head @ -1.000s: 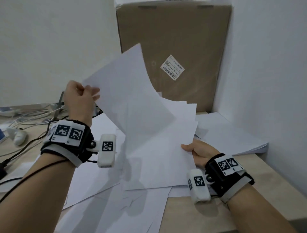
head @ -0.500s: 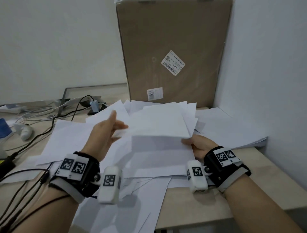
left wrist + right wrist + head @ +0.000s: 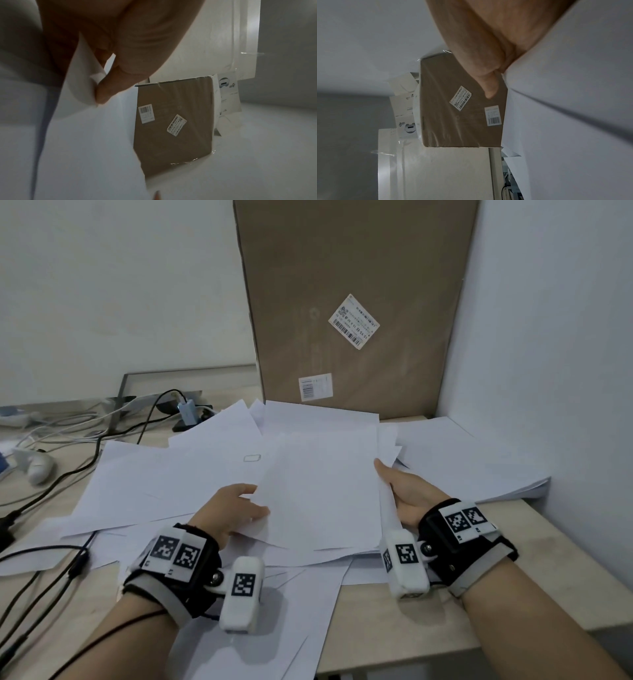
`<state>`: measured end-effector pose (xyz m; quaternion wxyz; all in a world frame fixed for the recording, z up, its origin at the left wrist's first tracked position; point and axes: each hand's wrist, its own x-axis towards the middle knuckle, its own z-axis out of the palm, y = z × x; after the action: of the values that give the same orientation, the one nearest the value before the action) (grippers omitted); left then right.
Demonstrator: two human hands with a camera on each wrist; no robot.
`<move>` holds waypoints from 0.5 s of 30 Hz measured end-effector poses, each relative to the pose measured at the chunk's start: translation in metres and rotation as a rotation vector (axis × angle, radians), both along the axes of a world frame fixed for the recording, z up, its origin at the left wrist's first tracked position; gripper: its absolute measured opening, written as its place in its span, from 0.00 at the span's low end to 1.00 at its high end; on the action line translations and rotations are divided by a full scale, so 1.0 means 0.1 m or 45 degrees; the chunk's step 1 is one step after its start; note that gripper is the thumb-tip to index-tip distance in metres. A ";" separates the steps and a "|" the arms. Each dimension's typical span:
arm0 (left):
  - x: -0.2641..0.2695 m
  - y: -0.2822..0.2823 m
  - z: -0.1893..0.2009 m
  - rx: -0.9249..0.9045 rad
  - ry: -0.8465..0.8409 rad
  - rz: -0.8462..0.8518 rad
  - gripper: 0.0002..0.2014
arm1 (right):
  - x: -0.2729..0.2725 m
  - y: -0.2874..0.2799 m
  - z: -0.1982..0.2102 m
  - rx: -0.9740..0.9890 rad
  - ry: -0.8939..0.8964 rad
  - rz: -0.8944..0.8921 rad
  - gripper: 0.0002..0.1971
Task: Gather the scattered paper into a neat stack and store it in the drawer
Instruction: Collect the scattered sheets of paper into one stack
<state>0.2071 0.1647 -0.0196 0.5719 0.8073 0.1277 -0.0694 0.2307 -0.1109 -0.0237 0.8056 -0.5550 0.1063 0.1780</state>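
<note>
We've got the stack (image 3: 322, 487) mid-desk, in front of the box (image 3: 349, 302). Left hand (image 3: 236, 510) pinches its left edge, thumb on top; right hand (image 3: 407, 494) clamps the right edge, thumb up along it. Loose sheets (image 3: 164, 477) are scattered beneath and around. Risks: edges aren't squared, so the top sheets may slide off if we lift; strays underneath may drag along. No drawer in view.
</note>
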 end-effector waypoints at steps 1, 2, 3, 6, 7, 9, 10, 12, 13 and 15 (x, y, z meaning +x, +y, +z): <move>0.00 -0.01 0.00 -0.018 -0.003 -0.035 0.19 | -0.01 0.00 0.00 -0.056 0.030 0.038 0.16; 0.00 0.00 0.01 -0.048 -0.004 -0.064 0.17 | -0.02 0.00 0.02 -0.124 0.055 0.074 0.15; -0.01 0.00 0.03 -0.074 0.001 -0.085 0.16 | -0.02 0.00 0.02 -0.188 0.072 0.101 0.16; 0.03 0.11 0.02 -0.184 -0.065 -0.019 0.11 | -0.01 -0.05 0.02 -0.277 0.042 0.136 0.18; 0.06 0.17 0.00 -0.250 -0.108 0.051 0.12 | 0.00 -0.06 0.02 -0.272 0.024 0.140 0.19; 0.12 0.27 -0.05 -0.333 -0.196 0.200 0.13 | 0.02 -0.06 0.01 -0.258 -0.042 0.122 0.21; 0.16 0.33 -0.07 -0.336 -0.233 0.265 0.14 | 0.03 -0.06 0.00 -0.238 -0.083 0.100 0.22; 0.21 0.40 -0.10 -0.351 -0.294 0.372 0.18 | 0.04 -0.06 0.00 -0.181 -0.155 0.039 0.23; 0.22 0.41 -0.10 -0.376 -0.309 0.413 0.20 | 0.05 -0.07 0.00 -0.154 -0.185 0.009 0.23; 0.22 0.43 -0.08 -0.475 -0.313 0.435 0.23 | 0.04 -0.06 0.02 -0.108 -0.229 -0.018 0.21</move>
<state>0.2289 0.2074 -0.0277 0.7252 0.6573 0.1767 0.1041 0.2352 -0.1173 -0.0220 0.7890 -0.6014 0.0448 0.1171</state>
